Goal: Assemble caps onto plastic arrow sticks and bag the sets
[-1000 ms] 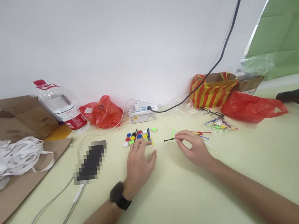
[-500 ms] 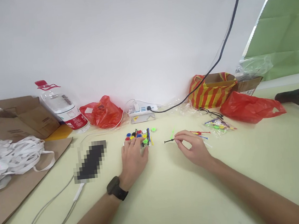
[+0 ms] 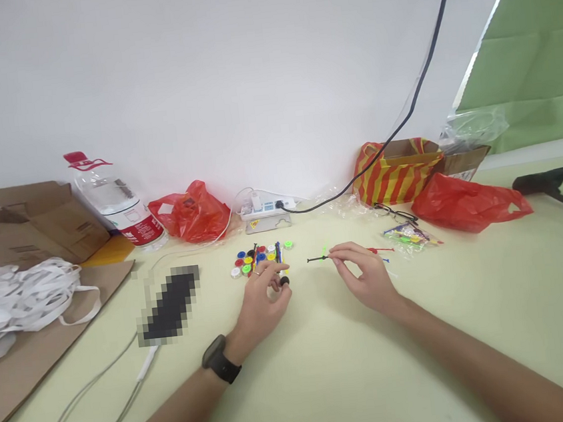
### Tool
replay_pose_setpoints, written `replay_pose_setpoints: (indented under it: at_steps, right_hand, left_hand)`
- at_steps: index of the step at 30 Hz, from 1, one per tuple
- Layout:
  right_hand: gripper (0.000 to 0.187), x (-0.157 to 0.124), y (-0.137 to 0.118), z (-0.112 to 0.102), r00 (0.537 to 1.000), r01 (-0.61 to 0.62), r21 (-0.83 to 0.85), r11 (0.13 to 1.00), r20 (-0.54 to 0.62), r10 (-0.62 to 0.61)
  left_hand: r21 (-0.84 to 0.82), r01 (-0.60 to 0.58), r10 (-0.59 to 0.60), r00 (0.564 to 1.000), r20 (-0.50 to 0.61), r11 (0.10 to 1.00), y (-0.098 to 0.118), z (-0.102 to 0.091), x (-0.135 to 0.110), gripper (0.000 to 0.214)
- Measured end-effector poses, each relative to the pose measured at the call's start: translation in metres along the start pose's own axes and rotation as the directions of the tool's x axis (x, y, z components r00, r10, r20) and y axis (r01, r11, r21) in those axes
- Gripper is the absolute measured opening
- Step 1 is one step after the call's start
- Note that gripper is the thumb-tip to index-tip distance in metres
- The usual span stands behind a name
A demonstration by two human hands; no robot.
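Disc pile (image 3: pixel 259 257) beyond L hand (image 3: pixel 260 305) pinching black disc (image 3: pixel 284 280), R hand (image 3: pixel 368 280) pinching black stick (image 3: pixel 315 259), specs (image 3: pixel 397 213) further right

Head-worn camera looks forward and down across the table (image 3: pixel 328 367) toward the wall (image 3: pixel 247 73).

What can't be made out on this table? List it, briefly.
Head view only:
- Dark flat object: mosaic blur hides what it is.
- Small black piece pinched by the left hand: too small to identify.
- Black stick: its near end is covered by fingers of the right hand.
- White strap pile: cut off by the left edge.
- Bottle label: text too small.
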State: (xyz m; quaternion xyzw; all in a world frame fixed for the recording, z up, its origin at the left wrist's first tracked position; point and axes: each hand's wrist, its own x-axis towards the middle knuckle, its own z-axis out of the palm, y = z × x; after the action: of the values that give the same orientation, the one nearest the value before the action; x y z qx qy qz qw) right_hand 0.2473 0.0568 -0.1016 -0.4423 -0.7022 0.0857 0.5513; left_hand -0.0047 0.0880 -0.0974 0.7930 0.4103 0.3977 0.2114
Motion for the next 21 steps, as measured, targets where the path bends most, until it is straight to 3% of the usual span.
replay_pose_setpoints:
  at_steps: [4,8,13,16,21]
  right_hand:
    - [0.017,0.0,0.007,0.0,0.993,-0.113,0.074,0.991,-0.016,0.115]
    - [0.021,0.002,0.013,0.0,0.972,-0.227,0.227,0.947,-0.002,0.233]
    - [0.023,0.007,0.0,-0.005,0.925,-0.377,0.393,0.839,0.114,0.363]
    - [0.021,0.006,-0.012,-0.005,0.906,-0.421,0.465,0.779,0.258,0.335]
    - [0.016,0.002,-0.02,0.0,0.885,-0.419,0.491,0.764,0.411,0.221]
  left_hand:
    - [-0.266,0.15,-0.122,0.986,0.118,0.952,0.001,0.006,0.0,0.016]
    - [-0.482,0.358,-0.27,0.932,0.243,0.8,0.008,0.011,-0.002,0.024]
    - [-0.61,0.487,-0.315,0.872,0.374,0.625,0.015,0.012,-0.005,0.035]
    - [-0.632,0.497,-0.309,0.867,0.39,0.595,0.013,0.012,-0.006,0.039]
    - [-0.611,0.479,-0.267,0.873,0.409,0.63,0.011,0.011,-0.005,0.041]
